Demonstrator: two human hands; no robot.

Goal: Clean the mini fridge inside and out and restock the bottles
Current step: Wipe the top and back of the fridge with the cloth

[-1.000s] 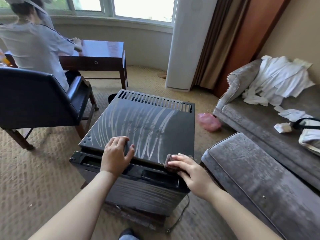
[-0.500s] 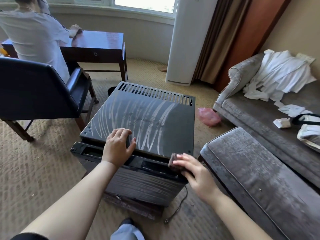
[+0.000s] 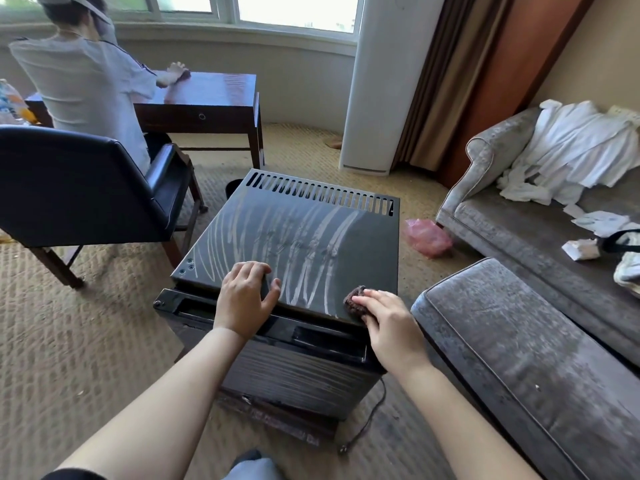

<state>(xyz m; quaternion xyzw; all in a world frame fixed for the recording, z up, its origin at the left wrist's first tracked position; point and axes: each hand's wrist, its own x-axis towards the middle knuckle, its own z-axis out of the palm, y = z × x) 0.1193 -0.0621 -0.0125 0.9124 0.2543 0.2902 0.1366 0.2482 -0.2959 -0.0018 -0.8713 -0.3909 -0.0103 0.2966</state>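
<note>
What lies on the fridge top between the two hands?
In the head view, only bare black fridge top marked with pale wipe streaks lies between the left hand and the right hand, which presses a dark scrubbing pad.

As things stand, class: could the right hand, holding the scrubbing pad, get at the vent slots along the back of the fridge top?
Probably yes. The right hand presses the scrubbing pad at the near edge, and nothing lies on the fridge top before the vent slots.
</note>
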